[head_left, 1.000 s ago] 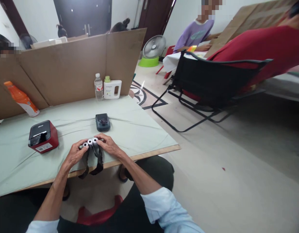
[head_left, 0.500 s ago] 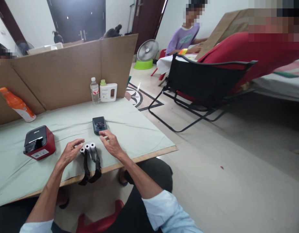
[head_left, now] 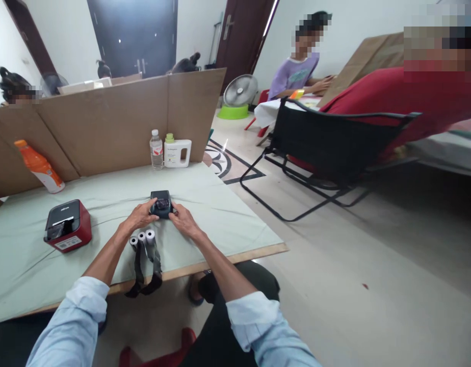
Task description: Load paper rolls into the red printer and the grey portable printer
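Left hand (head_left: pixel 140 215) and right hand (head_left: pixel 183 220) grip, fingers part-curled, opposite sides of the boxy dark device (head_left: pixel 161 203) between them on the table (head_left: pixel 228 219); probably light, stiff, slick: hold its sides.

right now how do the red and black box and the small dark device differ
The red-and-black box looks larger and bulkier; the small dark device looks flatter. The box has red sides, while the device looks dark all over. The left hand and right hand touch the device; neither touches the box. Both rest on the table.
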`<state>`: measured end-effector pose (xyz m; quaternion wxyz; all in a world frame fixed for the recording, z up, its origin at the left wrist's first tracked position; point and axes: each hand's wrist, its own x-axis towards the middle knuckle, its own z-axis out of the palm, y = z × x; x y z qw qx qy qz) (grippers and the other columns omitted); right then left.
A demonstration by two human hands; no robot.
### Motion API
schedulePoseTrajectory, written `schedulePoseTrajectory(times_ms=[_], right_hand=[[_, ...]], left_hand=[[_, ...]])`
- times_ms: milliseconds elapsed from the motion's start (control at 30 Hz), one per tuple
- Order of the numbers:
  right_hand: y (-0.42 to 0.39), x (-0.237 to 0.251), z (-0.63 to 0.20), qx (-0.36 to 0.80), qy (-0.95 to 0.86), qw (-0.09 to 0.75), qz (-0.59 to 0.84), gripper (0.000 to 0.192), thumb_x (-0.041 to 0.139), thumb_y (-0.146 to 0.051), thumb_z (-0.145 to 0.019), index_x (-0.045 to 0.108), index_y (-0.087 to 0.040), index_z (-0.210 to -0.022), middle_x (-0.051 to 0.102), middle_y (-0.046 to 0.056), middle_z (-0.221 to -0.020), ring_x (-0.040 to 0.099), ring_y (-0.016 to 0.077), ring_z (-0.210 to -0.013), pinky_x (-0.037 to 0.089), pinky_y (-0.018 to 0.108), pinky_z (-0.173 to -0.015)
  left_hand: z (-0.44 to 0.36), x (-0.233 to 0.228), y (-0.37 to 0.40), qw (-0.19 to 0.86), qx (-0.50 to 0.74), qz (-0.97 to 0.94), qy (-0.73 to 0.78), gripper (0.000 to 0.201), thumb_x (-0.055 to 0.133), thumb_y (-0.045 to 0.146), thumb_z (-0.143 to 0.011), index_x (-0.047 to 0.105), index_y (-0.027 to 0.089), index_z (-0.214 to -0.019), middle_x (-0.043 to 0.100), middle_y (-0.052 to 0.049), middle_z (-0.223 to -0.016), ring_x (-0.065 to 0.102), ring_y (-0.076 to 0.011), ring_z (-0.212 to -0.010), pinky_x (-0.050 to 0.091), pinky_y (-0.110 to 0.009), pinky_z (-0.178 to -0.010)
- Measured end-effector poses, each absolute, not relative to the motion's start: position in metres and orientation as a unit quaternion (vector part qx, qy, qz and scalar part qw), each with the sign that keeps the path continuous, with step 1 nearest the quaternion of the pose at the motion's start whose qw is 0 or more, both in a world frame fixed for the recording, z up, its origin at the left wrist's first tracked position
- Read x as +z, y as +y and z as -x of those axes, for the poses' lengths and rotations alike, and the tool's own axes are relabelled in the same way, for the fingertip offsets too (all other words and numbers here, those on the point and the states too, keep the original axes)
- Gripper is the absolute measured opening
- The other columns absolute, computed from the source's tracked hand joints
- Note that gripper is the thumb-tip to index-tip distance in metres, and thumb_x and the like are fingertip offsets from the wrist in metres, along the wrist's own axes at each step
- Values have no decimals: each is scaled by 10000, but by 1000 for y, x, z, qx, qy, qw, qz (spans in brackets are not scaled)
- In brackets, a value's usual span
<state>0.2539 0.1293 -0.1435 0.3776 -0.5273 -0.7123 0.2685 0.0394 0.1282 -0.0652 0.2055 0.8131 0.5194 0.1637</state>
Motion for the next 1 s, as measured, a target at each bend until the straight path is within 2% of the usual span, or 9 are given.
schedulePoseTrajectory(times_ms=[133, 333, 467, 600, 733, 867, 1000], right_hand=[[129, -136, -238, 276, -730, 398, 481, 271, 558, -264, -888, 669, -174, -1118, 638, 63, -958, 574, 198, -793, 496, 334, -812], [134, -115, -193, 340, -788, 386, 338, 200, 567, -207, -881, 676, -177, -1045, 609, 42, -939, 549, 177, -817, 463, 308, -811], [136, -114, -169, 410, -794, 343, 290, 196, 557, -196, -876, 698, -168, -1008, 606, 17, -882, 532, 166, -776, 435, 293, -753], [136, -120, -165, 446, -796, 323, 251, 213, 542, -202, -880, 724, -170, -986, 616, 11, -870, 542, 175, -813, 443, 292, -765], [133, -122, -171, 456, -794, 319, 243, 276, 548, -238, -904, 750, -167, -1078, 629, 31, -927, 550, 186, -859, 461, 308, -807], [129, -121, -177, 475, -782, 325, 239, 367, 552, -276, -930, 737, -168, -1229, 645, 48, -990, 552, 187, -863, 464, 316, -808], [126, -124, -179, 497, -767, 329, 238, 434, 545, -291, -938, 718, -166, -1316, 647, 51, -994, 554, 173, -828, 471, 319, -798]], left_hand=[[-24, -65, 119, 162, 184, -803, 543, 685, 703, 229, -848, 558, 200, -1517, 748, -127, -1280, 714, -295, -1095, 535, -397, -1020], [34, -61, 85, 121, 255, -741, 609, 725, 712, 261, -857, 512, 202, -1551, 762, -127, -1221, 731, -290, -1016, 554, -402, -969], [58, -68, 58, 119, 260, -705, 650, 731, 716, 299, -858, 504, 199, -1550, 762, -126, -1206, 732, -302, -1024, 566, -414, -951], [64, -77, 44, 134, 267, -690, 659, 739, 703, 291, -857, 485, 191, -1556, 775, -123, -1110, 740, -295, -967, 579, -409, -901], [69, -79, 43, 143, 282, -685, 657, 688, 718, 355, -853, 550, 186, -1499, 771, -116, -1081, 736, -267, -874, 592, -403, -853], [75, -77, 48, 133, 313, -691, 638, 545, 715, 413, -849, 673, 181, -1340, 733, -129, -1180, 722, -255, -920, 601, -400, -851], [78, -75, 58, 135, 324, -698, 624, 434, 705, 401, -834, 729, 195, -1216, 715, -110, -1139, 714, -242, -928, 598, -371, -813]])
